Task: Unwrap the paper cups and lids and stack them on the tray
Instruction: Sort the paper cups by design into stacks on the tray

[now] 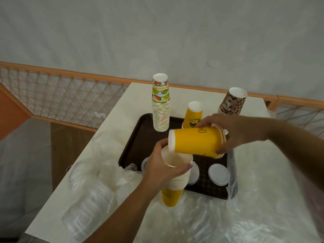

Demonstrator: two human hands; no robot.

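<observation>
1. Above the near edge of the brown tray (133,137), an upright stack of yellow cups (173,186), mouths up, is gripped near its rim by the left hand (161,169), thumb and fingers curled round it.
2. A second, short yellow stack (194,142) is held lying sideways over the open mouth of the first; the right hand (235,132) is closed round its rim end, fingers wrapped.
3. On the tray's far side, three inverted stacks are stood: a tall fruit-print stack (161,104), a yellow cartoon-print stack (193,114), and a leopard-print stack (232,102), the last partly hidden behind the right hand.
4. White lids (219,174) are laid flat on the tray's near part.
5. Crumpled clear plastic wrap (98,176) is spread over the white table (201,93), left of and in front of the tray.
</observation>
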